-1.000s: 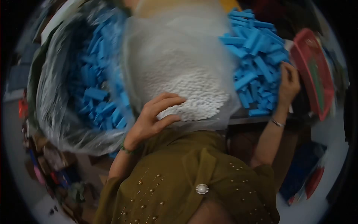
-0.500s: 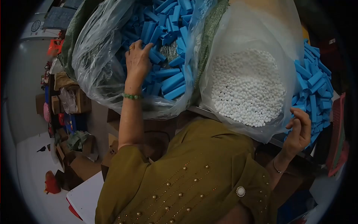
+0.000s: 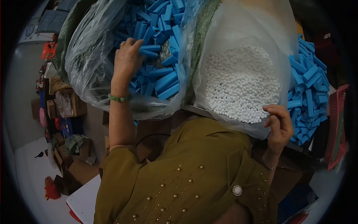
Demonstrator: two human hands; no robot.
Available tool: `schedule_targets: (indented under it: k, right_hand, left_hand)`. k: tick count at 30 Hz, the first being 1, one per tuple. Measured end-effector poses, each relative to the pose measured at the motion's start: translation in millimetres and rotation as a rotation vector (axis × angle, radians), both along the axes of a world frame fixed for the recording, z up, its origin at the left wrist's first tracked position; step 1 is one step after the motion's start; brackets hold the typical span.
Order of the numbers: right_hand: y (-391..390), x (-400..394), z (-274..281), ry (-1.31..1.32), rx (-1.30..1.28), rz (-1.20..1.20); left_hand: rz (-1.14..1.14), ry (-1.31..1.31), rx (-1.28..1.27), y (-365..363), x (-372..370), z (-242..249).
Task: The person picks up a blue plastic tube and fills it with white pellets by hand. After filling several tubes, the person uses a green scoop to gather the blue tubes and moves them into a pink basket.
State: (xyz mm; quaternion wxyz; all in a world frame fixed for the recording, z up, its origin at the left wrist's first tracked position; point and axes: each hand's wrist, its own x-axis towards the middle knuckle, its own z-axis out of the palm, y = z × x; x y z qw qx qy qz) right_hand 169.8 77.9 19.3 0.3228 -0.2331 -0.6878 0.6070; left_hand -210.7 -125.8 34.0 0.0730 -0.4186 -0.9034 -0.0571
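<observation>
- Left hand reaches into a clear plastic bag of blue sticks. Fingers curled over a few sticks near the top of the heap; thumb side hidden, so a firm grip cannot be confirmed, only contact.
- Ring visible on one finger of the left hand; green bead bracelet on that wrist.
- The blue sticks lie loose and crossed at all angles inside the bag, filling its upper middle part. Bag wall sags outward to the left and below the hand.
- Right hand sits at the lower right edge of a second clear bag holding small white pellets. Fingers bent inward, loosely curled, tips touching the plastic; whether they pinch the film cannot be told.
- White pellets pile in the lower half of that bag, just above the right hand.
- A second heap of blue sticks lies to the right of the pellet bag, just beside the right hand, not in contact with it as far as visible.
- Red tray stands on edge at the far right, beyond that heap.
- A strip of green fabric shows between the two bags.
- Person wears an olive garment with bead trim and a round brooch.
- Cardboard boxes and mixed clutter on the floor at lower left, well apart from both hands.
</observation>
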Motion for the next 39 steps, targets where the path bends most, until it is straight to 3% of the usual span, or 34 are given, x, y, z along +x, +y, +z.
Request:
schedule_targets:
  k: [2,7,10,12,15,16,17,20,22,24,26,28,29,31,32,34,35,37,39]
  right_hand:
    - [-1,-4,3,0.0,-0.008,0.007]
    - [-2,4,3,-0.025,-0.024,0.016]
    - [-4,7,-2,-0.014,-0.079,0.004]
    - [-4,6,-4,-0.028,-0.08,0.006]
    - [-4,-4,0,-0.078,-0.01,0.003]
    - [-4,-10,4,-0.118,0.059,-0.003]
    - [-3,-16,8,-0.133,0.059,-0.022]
    - [2,-33,13,-0.071,0.275,0.072]
    - [6,-35,12,-0.181,0.092,0.352]
    - [7,-35,-8,-0.17,0.12,0.342]
    - [7,-27,-12,-0.154,0.146,0.348]
    - [6,-20,-7,-0.363,-0.106,0.307]
    - [5,-17,-8,-0.369,-0.11,0.302]
    - [2,-12,-16,-0.359,-0.039,0.148]
    - [2,-9,-20,-0.363,-0.042,0.145]
    - [4,-3,-27,-0.529,0.499,-0.018]
    - [5,1,-28,-0.532,0.49,-0.015]
    - [7,6,-30,-0.85,0.723,0.047]
    - [4,3,-37,-0.853,0.734,0.065]
  left_hand:
    - [-0.085,0.055,-0.183,-8,-17,-27]
    - [-0.039,0.142,-0.217,-7,-26,-36]
    - [-0.065,0.128,-0.2,-5,-16,-17]
    - [-0.118,0.182,0.037,1,1,8]
    - [-0.278,0.185,0.227,20,48,54]
    - [-0.456,0.088,0.305,28,65,61]
    - [-0.635,-0.015,0.386,36,81,61]
    - [-1.026,-0.107,0.309,67,129,45]
    - [-1.097,-0.188,0.327,79,154,29]
    - [-1.192,-0.296,0.344,88,165,12]
    - [-1.158,-0.395,0.426,95,165,-1]
    - [-0.928,-0.621,0.533,94,170,-1]
    - [-0.931,-0.628,0.533,94,170,-5]
    - [-0.61,-0.776,0.407,91,167,-24]
    - [-0.618,-0.755,0.284,85,162,-40]
    - [-0.611,-0.709,0.184,80,168,-49]
    - [-0.602,-0.657,0.086,77,171,-51]
    - [-0.596,-0.609,0.013,78,179,-55]
    - [-0.595,-0.557,-0.052,84,188,-61]
